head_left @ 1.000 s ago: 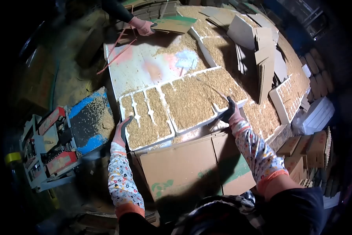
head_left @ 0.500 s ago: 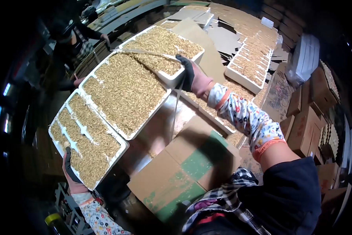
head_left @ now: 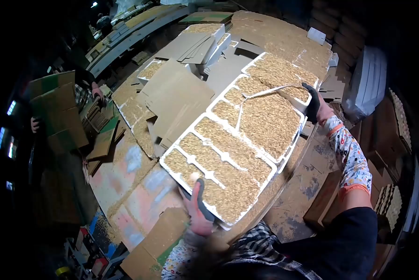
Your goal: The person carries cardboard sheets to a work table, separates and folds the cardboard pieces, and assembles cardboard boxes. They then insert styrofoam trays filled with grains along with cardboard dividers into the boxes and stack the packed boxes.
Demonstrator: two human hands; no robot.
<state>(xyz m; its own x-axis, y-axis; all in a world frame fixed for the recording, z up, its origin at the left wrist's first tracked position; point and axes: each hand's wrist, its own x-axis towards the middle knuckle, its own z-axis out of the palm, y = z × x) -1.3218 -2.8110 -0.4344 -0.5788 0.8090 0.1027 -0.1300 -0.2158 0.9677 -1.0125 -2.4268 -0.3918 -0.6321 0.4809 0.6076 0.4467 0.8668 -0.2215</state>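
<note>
Gripping near tray (head_left: 225, 156) at its lower-left corner with left hand (head_left: 197, 210), thumb over rim, fingers under edge. Gripping far tray (head_left: 253, 63) at its right corner with right hand (head_left: 314, 105), fingers wrapped round. Middle tray (head_left: 223, 94) between the two, apparently without direct grip. All three white, end to end in one slanted row in front of body, left of right arm. Pale strap (head_left: 274, 88) across middle and far trays, up close to right hand; cannot tell if pinched.

Progress, by judgement: filling with straw-coloured grain apparently done, close to brim, with dividers showing in near tray. Left: release of row, not yet done. Cannot tell whether clear of what lies beneath or resting on it.

Edges and room: cardboard sheets (head_left: 183, 100) tight along left side of row, little slack there. Bare stained patch of surface (head_left: 113, 175) to lower left, open apart from flattened carton (head_left: 155, 245) near left forearm. Along right side, long drop-off edge, then stacked cartons (head_left: 323, 200) below; wrapped white bundle (head_left: 364, 88) beyond right hand. Co-worker's hand (head_left: 96, 90) at far left, among cardboard pieces, well apart from trays.
</note>
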